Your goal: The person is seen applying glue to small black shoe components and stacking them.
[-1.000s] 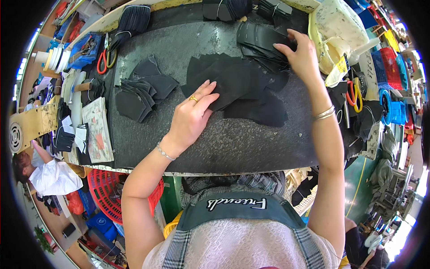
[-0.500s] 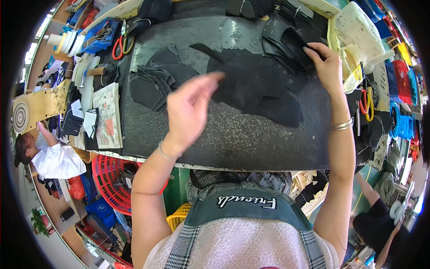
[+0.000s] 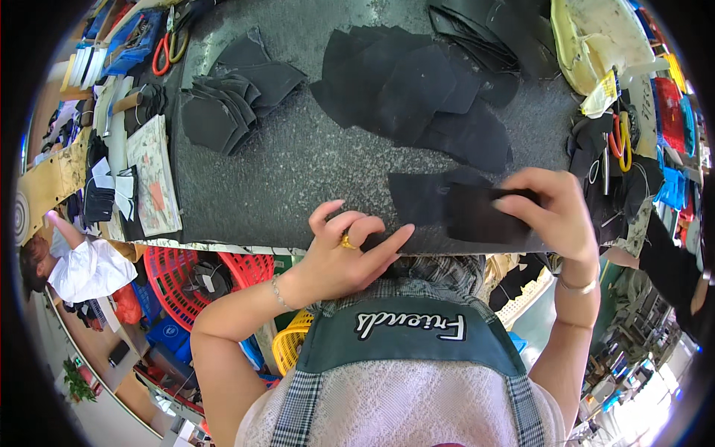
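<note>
At the front edge of the work table, my right hand pinches a dark flat piece of fabric-like material between thumb and fingers. Beneath it lies another black cut piece, flat on the table. My left hand is over the front edge with its fingers bent and apart, a ring on one of them, and nothing shows in it. Farther back spreads a heap of overlapping black cut pieces. To its left sits a fanned stack of black pieces.
More black pieces are stacked at the back right, near a pale plastic container. Scissors lie at the far left and at the right. A red basket stands below the table's left front; a person in white is beyond.
My right hand has come from the back-right stack to the front edge with a black piece. My left hand has drawn back from the heap toward me.
</note>
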Tool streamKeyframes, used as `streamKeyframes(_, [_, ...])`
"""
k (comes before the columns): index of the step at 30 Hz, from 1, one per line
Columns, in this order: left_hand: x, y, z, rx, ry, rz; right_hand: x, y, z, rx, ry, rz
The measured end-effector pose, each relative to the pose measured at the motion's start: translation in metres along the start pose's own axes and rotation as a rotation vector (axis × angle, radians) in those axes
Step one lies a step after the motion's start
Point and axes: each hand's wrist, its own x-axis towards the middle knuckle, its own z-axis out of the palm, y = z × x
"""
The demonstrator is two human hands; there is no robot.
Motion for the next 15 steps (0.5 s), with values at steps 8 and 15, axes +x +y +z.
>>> streamKeyframes(8, [-0.006,0.003,0.009,0.082,-0.002,-0.015,0.051,0.019,0.039,-0.029,-0.220,0.075])
streamKeyframes(15, [-0.009,0.000,0.007,0.053,0.000,0.003,0.052,0.019,0.041,-0.094,-0.239,0.071])
